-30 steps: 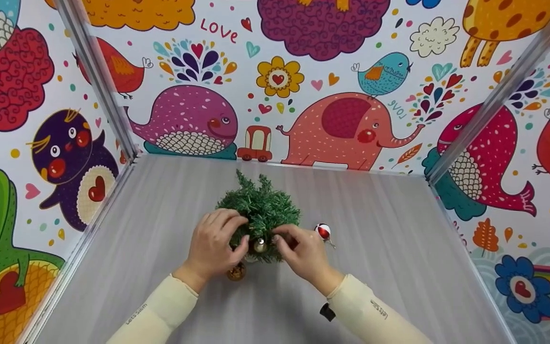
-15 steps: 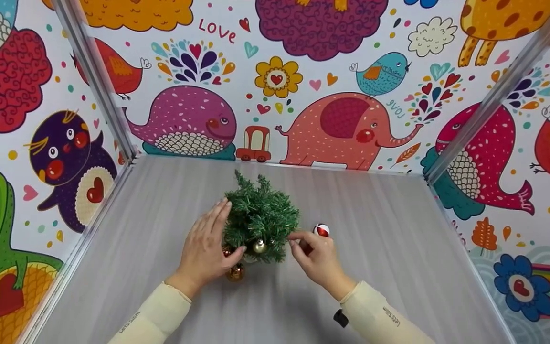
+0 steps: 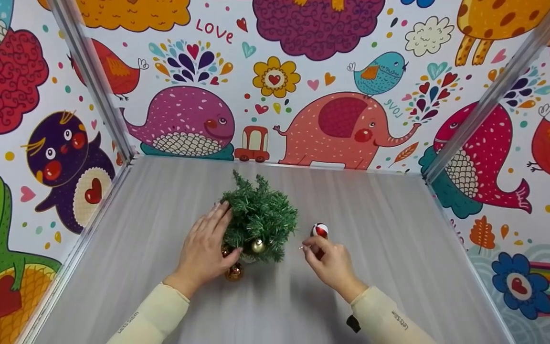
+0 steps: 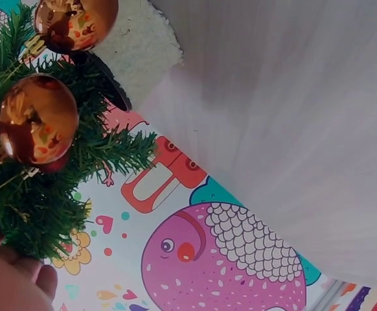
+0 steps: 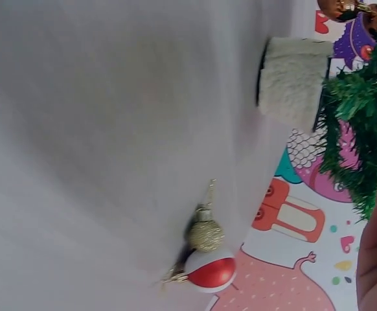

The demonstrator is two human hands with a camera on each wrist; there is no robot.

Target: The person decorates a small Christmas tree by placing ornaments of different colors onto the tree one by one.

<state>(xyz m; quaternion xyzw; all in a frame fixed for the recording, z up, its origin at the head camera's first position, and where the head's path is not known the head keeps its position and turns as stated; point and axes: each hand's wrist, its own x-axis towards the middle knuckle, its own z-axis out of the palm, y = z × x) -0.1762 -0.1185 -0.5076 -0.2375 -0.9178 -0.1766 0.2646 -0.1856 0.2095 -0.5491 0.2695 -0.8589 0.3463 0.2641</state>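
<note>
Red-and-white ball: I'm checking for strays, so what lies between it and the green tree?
Head view: bare grey tabletop between the red-and-white ball and the green tree.

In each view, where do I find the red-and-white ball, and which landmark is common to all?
Head: red-and-white ball right of the tree, just above the right hand.
Left wrist: not in it.
Right wrist: red-and-white ball low, centre, just below a gold ball.
Shared landmark: the tree, upper left in left wrist, right edge in right wrist.
</note>
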